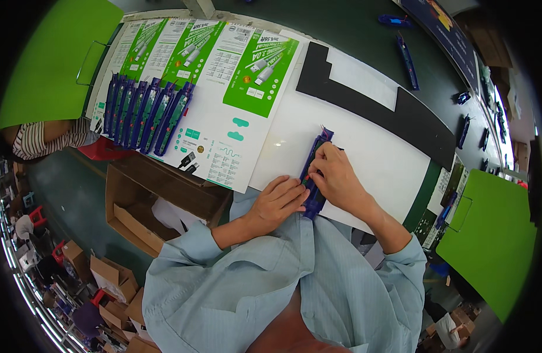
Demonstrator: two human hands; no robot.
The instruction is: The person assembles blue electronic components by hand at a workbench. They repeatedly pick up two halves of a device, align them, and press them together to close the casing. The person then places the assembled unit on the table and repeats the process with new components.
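A long, narrow blue plastic housing (314, 208) stands lengthwise before me at the near edge of a white sheet (283, 144). Thin wires stick out of its far end, and a bit of green circuit board shows inside. My left hand (275, 203) grips its left side, fingers laid together over it. From the right, my right hand (340, 181) is closed in a pinch over the housing's middle; whatever is between the fingertips is hidden. Several similar housings with green boards (147, 115) lie side by side at the left, on a printed green-and-white packaging sheet (227, 150).
Black card (365, 97) with a cut-out lies beyond the white sheet. More blue housings (407, 62) are scattered over the dark green surface at the far right. An open cardboard box (165, 194) stands below the left edge. Green panels (53, 65) flank both sides; a striped sleeve (50, 136) shows at left.
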